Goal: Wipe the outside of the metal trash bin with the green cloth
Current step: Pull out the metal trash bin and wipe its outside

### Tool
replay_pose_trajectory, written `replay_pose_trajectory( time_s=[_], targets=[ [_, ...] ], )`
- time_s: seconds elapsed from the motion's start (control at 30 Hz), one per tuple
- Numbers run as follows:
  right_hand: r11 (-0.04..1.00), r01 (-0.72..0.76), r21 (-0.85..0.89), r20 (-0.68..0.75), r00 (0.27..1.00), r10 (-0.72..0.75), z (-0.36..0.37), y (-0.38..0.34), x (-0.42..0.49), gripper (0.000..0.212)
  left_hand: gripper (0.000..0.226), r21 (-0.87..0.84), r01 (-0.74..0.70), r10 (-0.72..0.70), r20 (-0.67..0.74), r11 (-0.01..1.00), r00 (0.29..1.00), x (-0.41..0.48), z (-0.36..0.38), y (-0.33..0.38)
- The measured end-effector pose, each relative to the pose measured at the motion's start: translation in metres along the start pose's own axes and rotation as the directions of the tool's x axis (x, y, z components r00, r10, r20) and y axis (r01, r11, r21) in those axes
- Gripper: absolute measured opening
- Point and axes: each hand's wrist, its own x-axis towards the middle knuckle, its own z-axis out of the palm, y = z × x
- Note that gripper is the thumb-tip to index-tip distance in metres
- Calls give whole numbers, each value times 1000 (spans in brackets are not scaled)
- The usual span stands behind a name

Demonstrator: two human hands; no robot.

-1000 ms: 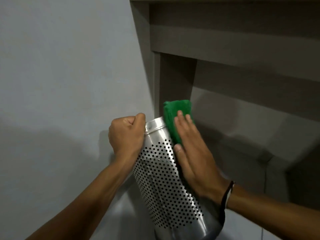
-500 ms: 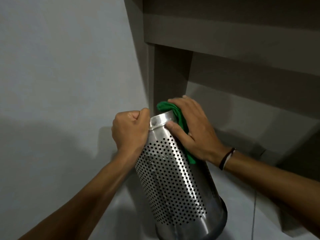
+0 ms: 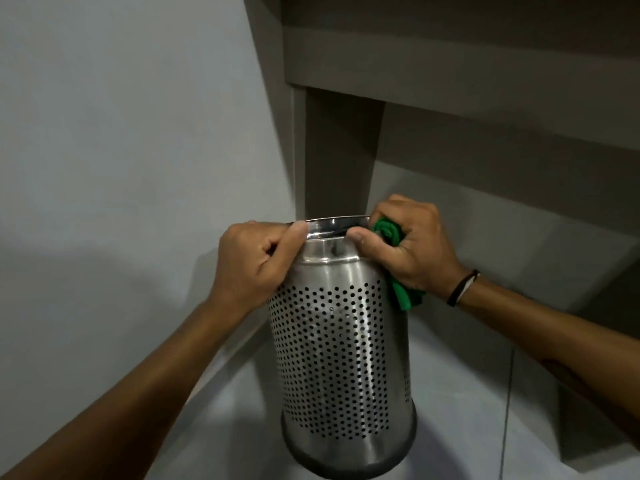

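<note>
Clamped on both sides of the rim. Head view only: left hand (image 3: 258,259) closed over the left edge of the metal trash bin (image 3: 341,344), thumb pressed along the polished lip, fingers curled out of sight over the far side. Right hand (image 3: 408,249) closed on the green cloth (image 3: 403,289), bunched in the palm and pinned against the bin's upper right shoulder, thumb hooked onto the lip, a tail of cloth hanging down past the smooth collar toward the perforated wall. Bin held close to upright in a corner, beside the grey wall (image 3: 121,133) and in front of a dark wooden frame (image 3: 341,150); base apparently near the pale floor (image 3: 460,393), contact impossible to confirm.

Probably mid-stroke on the collar and rim. To do it well: keep the left grip firm so the bin cannot spin or slip; spread the cloth flatter for broader contact instead of a wad; press evenly and run down the wall in overlapping passes; turn the bin with the left hand to bring unwiped sides round; go gently over the holes, likely to snag fabric.
</note>
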Motion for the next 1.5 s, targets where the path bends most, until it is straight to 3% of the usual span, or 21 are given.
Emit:
replay_pose_trajectory(
  time_s=[0.13,0.33,0.4,0.5,0.57,0.6,0.67,0.73,0.8,0.87,0.93,1.0,1.1,1.13,1.2,1.27,1.3,1.33,1.43,1.47,1.5],
  targets=[
    [1000,-25,14,-29,999,25,4,2,-4,51,67,12,64,-62,-111,998,992,-5,7,-4],
    [1000,-10,-29,-135,991,6,26,-28,-23,33,62,98,185,-168,-156,978,973,4,12,9],
    [998,6,-70,-60,998,-10,35,-41,-41,46,64,126,258,-233,-181,958,955,5,8,9],
    [937,297,-182,144,951,-273,36,-45,-78,55,66,118,355,-325,-217,928,921,7,2,3],
    [904,372,-208,228,918,-325,33,-39,-85,57,66,103,394,-364,-225,913,904,7,-1,3],
    [929,303,-210,216,942,-258,33,-34,-81,58,66,109,406,-376,-224,907,899,7,-1,4],
    [989,-1,-148,150,988,24,33,-27,-63,64,67,113,431,-399,-225,895,889,5,-1,6],
    [980,-198,-36,150,968,201,31,-29,-51,68,67,93,455,-424,-239,886,874,6,-3,6],
    [992,-105,-68,195,974,117,32,-44,-62,71,65,74,458,-428,-250,886,869,7,-9,2],
    [965,189,-183,290,948,-131,37,-63,-88,66,64,72,458,-429,-247,886,869,7,-12,-2],
    [865,415,-281,389,873,-293,39,-64,-104,61,63,85,459,-429,-237,885,872,7,-12,-3],
    [864,397,-309,369,887,-276,35,-52,-93,60,62,111,465,-433,-228,878,872,6,-11,-2],
    [981,60,-185,261,965,-9,30,-47,-71,66,60,88,491,-459,-243,867,855,7,-12,-1],
    [986,21,-168,245,969,21,31,-52,-71,67,60,69,499,-468,-255,864,846,7,-13,-1],
    [950,183,-253,268,957,-113,35,-62,-83,66,59,34,504,-480,-256,863,839,7,-15,-2],
    [867,391,-308,361,892,-274,33,-63,-96,64,58,26,495,-478,-223,868,849,5,-15,-2],
    [859,407,-311,364,886,-288,32,-59,-96,64,58,35,490,-473,-210,871,856,5,-14,-1],
    [885,351,-305,334,910,-246,32,-54,-92,65,58,46,485,-468,-198,873,861,4,-13,-1],
    [987,-124,-107,207,968,144,35,-56,-76,71,61,25,511,-495,-207,859,844,2,-9,-2],
    [980,-183,-76,193,962,195,37,-62,-73,71,61,7,528,-514,-218,849,830,2,-9,-3],
    [983,-144,-118,186,969,164,38,-67,-72,71,60,-9,538,-526,-228,843,820,3,-10,-5]
  ],
)
